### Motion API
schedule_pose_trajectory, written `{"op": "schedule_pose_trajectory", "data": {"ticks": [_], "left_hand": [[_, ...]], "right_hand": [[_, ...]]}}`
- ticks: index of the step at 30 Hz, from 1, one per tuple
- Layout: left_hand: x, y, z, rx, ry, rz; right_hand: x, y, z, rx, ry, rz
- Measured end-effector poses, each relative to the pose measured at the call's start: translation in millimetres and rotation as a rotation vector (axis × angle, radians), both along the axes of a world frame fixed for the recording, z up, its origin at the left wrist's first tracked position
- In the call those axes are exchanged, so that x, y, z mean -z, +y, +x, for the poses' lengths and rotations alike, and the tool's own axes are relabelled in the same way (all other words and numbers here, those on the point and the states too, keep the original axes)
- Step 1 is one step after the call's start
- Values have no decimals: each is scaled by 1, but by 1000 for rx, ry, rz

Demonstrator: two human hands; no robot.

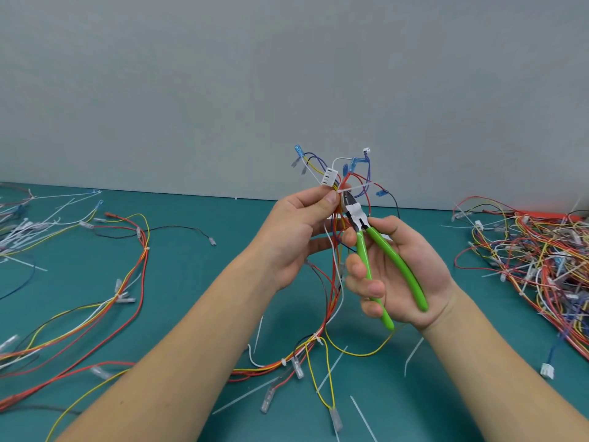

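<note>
My left hand (298, 224) grips a wire harness (334, 282) of red, yellow, blue, black and white wires, raised above the table. A white multi-pin connector (329, 177) and blue terminals (352, 164) stick up above my fingers. A white cable tie (355, 188) wraps the bundle just above my left thumb. My right hand (401, 275) grips green-handled cutters (382, 263), fingers curled round the handles. The cutter jaws (349, 199) sit at the cable tie, beside my left thumb. The rest of the harness trails down onto the table.
The green table (197, 282) carries a loose harness (121, 282) on the left and a big tangled pile of harnesses (541, 260) at the right. Several cut white tie ends (331, 368) lie near the front. A grey wall rises behind the table.
</note>
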State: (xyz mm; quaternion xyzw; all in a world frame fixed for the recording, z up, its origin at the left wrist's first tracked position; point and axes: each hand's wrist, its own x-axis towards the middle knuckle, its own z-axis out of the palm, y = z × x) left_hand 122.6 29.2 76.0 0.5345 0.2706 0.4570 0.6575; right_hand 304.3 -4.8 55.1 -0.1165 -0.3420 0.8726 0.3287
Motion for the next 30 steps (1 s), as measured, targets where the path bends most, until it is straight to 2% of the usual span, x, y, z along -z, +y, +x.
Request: {"op": "schedule_pose_trajectory", "data": {"ticks": [13, 21, 30], "left_hand": [[0, 0, 1, -22, 28, -28], [1, 1, -1, -65, 53, -54], [5, 2, 1, -58, 56, -64]], "right_hand": [[-2, -1, 3, -22, 18, -27], [-3, -2, -1, 84, -137, 1], [1, -1, -5, 49, -56, -55]]}}
